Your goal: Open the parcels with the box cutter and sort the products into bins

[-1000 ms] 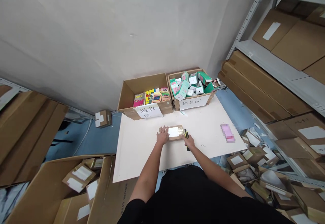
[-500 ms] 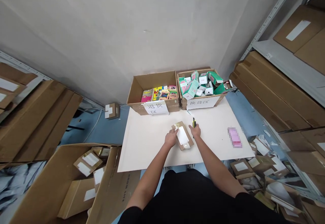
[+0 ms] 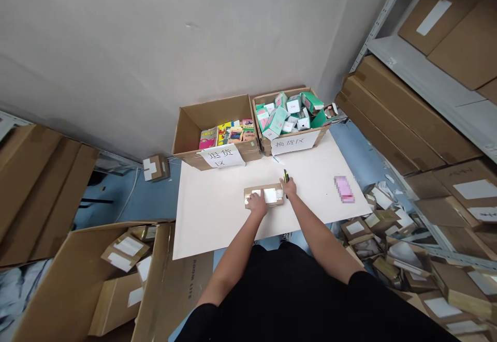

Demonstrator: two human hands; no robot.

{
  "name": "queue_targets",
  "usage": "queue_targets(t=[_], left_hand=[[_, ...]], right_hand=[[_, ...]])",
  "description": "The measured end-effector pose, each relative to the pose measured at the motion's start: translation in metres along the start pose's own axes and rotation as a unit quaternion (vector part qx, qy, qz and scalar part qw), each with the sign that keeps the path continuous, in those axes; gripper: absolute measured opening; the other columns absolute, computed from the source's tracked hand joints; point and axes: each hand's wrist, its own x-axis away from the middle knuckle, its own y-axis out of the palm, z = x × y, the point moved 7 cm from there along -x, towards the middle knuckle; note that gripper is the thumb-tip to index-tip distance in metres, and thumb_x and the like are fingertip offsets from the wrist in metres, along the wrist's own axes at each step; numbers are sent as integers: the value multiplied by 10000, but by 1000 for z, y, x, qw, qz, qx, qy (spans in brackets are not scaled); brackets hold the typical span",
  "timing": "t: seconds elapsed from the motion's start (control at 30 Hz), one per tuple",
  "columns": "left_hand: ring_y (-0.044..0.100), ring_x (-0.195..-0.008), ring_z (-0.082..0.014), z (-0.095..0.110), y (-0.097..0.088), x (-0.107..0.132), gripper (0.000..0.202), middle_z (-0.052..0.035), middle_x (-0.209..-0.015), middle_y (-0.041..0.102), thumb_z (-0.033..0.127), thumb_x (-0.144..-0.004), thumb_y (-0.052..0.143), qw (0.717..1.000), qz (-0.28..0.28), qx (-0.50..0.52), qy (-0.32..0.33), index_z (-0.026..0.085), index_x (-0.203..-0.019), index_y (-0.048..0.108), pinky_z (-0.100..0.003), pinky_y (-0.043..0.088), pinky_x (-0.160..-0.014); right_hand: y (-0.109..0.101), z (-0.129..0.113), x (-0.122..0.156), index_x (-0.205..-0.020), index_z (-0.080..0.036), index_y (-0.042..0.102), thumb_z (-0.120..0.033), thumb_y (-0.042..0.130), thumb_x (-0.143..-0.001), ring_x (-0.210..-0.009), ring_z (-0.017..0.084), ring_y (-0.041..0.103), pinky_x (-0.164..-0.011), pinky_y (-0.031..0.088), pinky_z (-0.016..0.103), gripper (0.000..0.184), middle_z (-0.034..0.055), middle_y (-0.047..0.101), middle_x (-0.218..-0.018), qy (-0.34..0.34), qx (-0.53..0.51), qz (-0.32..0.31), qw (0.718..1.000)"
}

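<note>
A small brown taped parcel [image 3: 267, 193] with a white label lies flat on the white tabletop [image 3: 217, 212]. My left hand [image 3: 257, 203] rests on its near left part, fingers curled over the edge. My right hand [image 3: 289, 187] is at the parcel's right end, closed round a yellow and black utility knife [image 3: 286, 177] that points away from me.
Two open cartons stand at the table's far edge: one with colourful books [image 3: 217, 140], one with green and white boxes [image 3: 291, 119]. A pink item [image 3: 344, 189] lies at the right. A big carton of parcels [image 3: 108, 280] sits at lower left, loose parcels [image 3: 407, 249] and shelving at right.
The parcel has been turned from a slanted position to lie crosswise in front of me. My left hand shifted onto its near left part; my right hand kept the knife at its right end.
</note>
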Motion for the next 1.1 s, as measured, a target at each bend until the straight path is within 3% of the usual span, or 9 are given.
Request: queue_targets(t=[0.1,0.23,0.37,0.6,0.73,0.97,1.1], left_hand=[[199,-1616,-399,6,-5,1,793,-128,-1769,243,493,-985,537,997,21,6,73,275,-1697,262,-589,272,-1268],[69,-1658,-331,4,7,2,701,-15,-1805,118,511,-1058,380,993,14,16,115,359,-1712,180,-566,222,-1301],[48,-1661,-329,1,16,1,705,-6,-1807,77,507,-1064,364,994,21,20,108,370,-1717,135,-581,197,-1307],[52,-1659,-341,2,12,3,708,-24,-1807,70,519,-1064,363,994,26,10,108,330,-1718,169,-571,216,-1303],[43,-1659,-339,1,12,6,700,-23,-1808,62,520,-1071,335,994,23,0,109,328,-1720,155,-570,218,-1303],[61,-1660,-326,-1,11,5,693,-8,-1807,79,550,-1072,332,994,18,-13,105,355,-1715,164,-547,238,-1296],[114,-1655,-317,-4,4,2,691,-8,-1801,133,572,-1064,340,994,26,-12,109,367,-1708,200,-534,284,-1277]], right_hand=[[-15,-2,-14,-1003,-236,543,-543,453,-1069,-576,145,660,-556,502,217,327,-5,671,-722,-8,-98,-25,995],[-31,36,-3,-811,-217,562,-577,516,-1041,-418,121,546,-459,439,214,430,-42,557,-523,-36,-98,-113,988],[-33,69,17,-699,-208,558,-560,567,-1023,-383,120,533,-451,420,226,479,-29,556,-477,-34,-40,-171,984],[-6,60,27,-661,-216,522,-583,597,-1012,-362,110,514,-444,396,219,514,-35,551,-465,-43,-28,-220,974],[0,67,34,-680,-222,514,-577,573,-1025,-345,114,488,-424,384,227,499,-44,528,-455,-40,-49,-229,971],[-4,86,53,-674,-218,524,-590,573,-1024,-350,104,467,-424,366,226,513,-38,523,-460,-43,-16,-231,972],[-13,98,59,-673,-215,521,-561,602,-1011,-358,110,491,-442,375,229,490,-36,541,-471,-59,29,-262,963]])
